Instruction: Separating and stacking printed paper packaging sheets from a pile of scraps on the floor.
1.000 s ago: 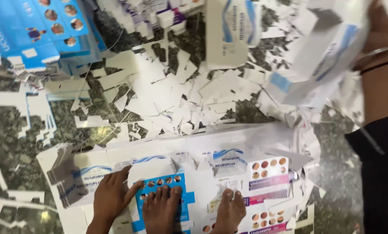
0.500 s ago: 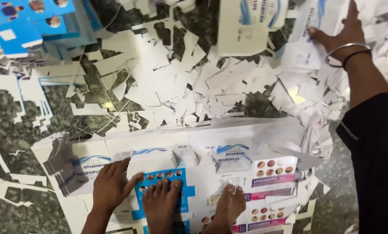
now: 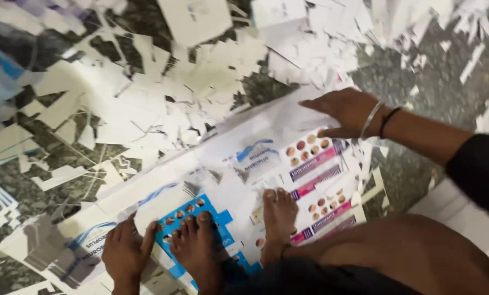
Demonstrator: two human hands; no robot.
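Spread over the scrap-littered floor (image 3: 430,60), the big printed sheet (image 3: 228,164), white with blue and pink panels, looks light, floppy and tearable, best taken by its edges, pinned under both feet, the left hand (image 3: 125,252) and right hand (image 3: 347,111) flat, fingers splayed, gripping nothing.
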